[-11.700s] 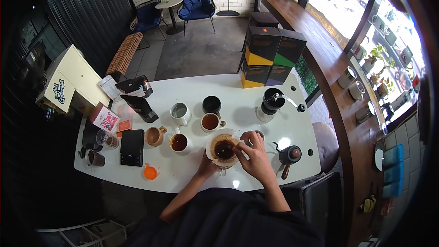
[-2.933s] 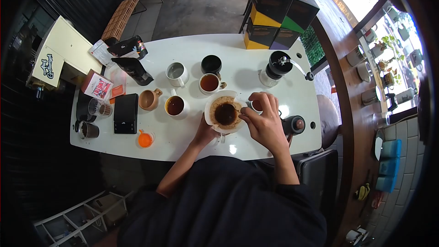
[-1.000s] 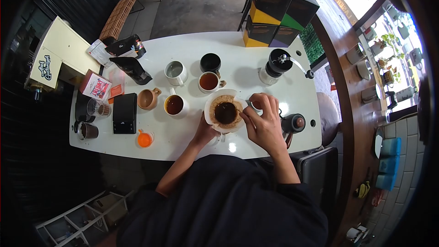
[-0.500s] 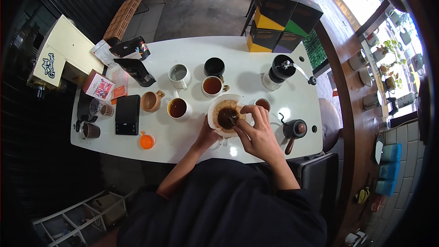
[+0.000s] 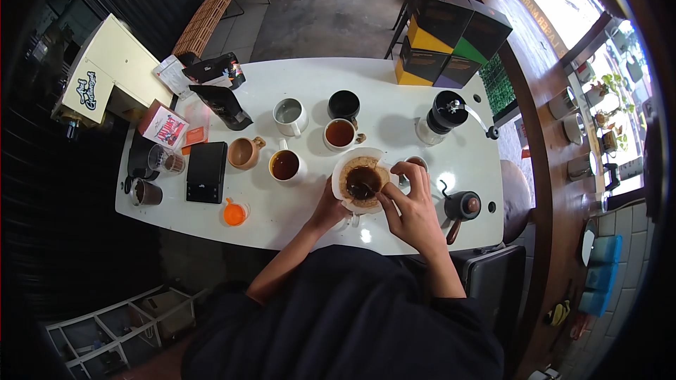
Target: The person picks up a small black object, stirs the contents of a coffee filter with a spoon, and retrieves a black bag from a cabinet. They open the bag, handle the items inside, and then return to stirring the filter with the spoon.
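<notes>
A white paper coffee filter (image 5: pixel 341 172) sits in a dripper at the table's near middle, with dark wet coffee (image 5: pixel 360 180) inside and grounds up its walls. My left hand (image 5: pixel 327 211) is closed around the dripper's left side, its fingers partly hidden beneath the rim. From the right, my right hand (image 5: pixel 415 217) pinches a thin spoon (image 5: pixel 372 191) whose lower end is in the coffee. Behind my right fingers stands a small cup (image 5: pixel 417 162), partly covered. A mug of reddish-brown drink (image 5: pixel 339 134) is just beyond the filter, and another filled mug (image 5: pixel 284 165) is to its left.
A gooseneck kettle (image 5: pixel 462 205) and hand grinder (image 5: pixel 447 114) stand on the right. Stacked boxes (image 5: pixel 451 35) occupy the far right corner. Leftward are a black scale (image 5: pixel 206 172), an orange cup (image 5: pixel 234 214), a brown cup (image 5: pixel 243 153) and coffee bags (image 5: pixel 222 104).
The view has shifted slightly, so the whole table appears farther right. My right hand has moved the spoon a little within the coffee; my left hand keeps its hold on the dripper.
</notes>
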A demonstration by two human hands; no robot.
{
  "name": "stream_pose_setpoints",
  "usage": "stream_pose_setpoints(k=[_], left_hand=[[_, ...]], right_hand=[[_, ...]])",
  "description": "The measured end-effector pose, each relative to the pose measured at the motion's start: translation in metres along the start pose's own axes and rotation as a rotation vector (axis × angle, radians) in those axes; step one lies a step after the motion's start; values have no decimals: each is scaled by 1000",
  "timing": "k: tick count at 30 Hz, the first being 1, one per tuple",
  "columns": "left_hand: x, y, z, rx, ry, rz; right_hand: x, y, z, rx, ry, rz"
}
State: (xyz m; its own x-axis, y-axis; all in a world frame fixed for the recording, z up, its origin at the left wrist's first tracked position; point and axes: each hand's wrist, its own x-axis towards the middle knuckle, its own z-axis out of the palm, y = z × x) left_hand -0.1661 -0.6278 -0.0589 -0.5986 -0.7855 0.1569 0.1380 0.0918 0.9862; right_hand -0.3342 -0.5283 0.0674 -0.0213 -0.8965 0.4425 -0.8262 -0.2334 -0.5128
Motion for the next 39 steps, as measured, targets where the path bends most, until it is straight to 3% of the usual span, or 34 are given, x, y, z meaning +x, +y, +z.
stream_pose_setpoints(k=[12,22,27,28,32,34,35,37,39], left_hand=[[-3,-15,-3,65,-3,6],[-2,-4,-1,15,-12,-25],[-2,-12,-5,149,-37,49],[-1,-10,-5,37,-59,3],[0,-8,-6,92,-93,21],[-3,-19,-8,-177,-160,-151],[-4,-24,-11,-176,-168,-147],[-3,-24,-14,55,-209,77],[-5,-19,-17,108,-233,92]], right_hand=[[-2,4,-2,-119,131,18],[-4,-3,0,-73,14,18],[-7,-3,1,-60,25,54],[-8,-3,1,-49,24,72],[-14,0,3,-37,23,103],[-15,1,3,-29,22,116],[-15,1,3,-33,29,118],[-16,2,3,-30,20,134],[-17,0,1,-26,23,145]])
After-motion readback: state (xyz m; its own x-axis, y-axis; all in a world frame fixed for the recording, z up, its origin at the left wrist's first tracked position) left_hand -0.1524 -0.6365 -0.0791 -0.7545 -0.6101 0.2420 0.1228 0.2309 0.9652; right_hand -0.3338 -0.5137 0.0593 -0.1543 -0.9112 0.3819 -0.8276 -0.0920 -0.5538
